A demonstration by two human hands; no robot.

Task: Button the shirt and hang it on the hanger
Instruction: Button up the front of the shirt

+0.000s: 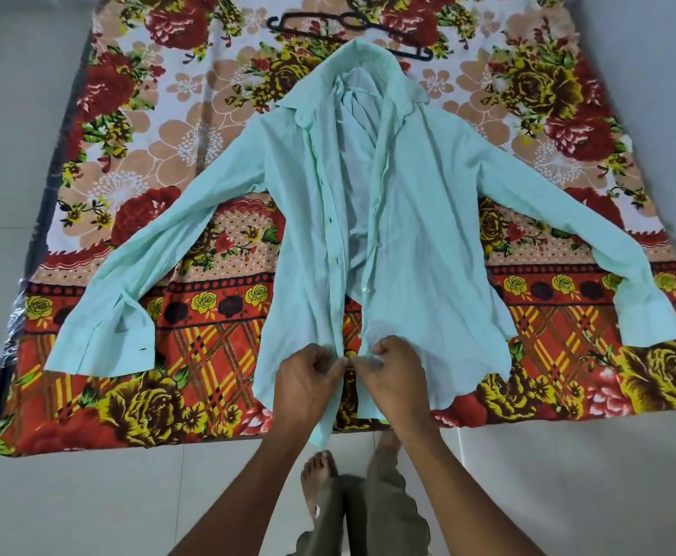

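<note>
A pale mint long-sleeved shirt [420, 218] lies face up on the floral bedspread [143, 162], its front open and both sleeves spread wide. My left hand [308, 379] pinches the left front edge near the hem. My right hand [392, 375] pinches the right front edge beside it, and the two hands meet at the lowest part of the placket. A white button [365, 290] shows higher up on the right edge. A black hanger [352, 26] lies flat just beyond the collar at the far end of the bed.
The bed's near edge runs just in front of my bare feet [320, 471] on the pale tiled floor [569, 495]. The shirt's cuffs reach close to the bed's left and right sides.
</note>
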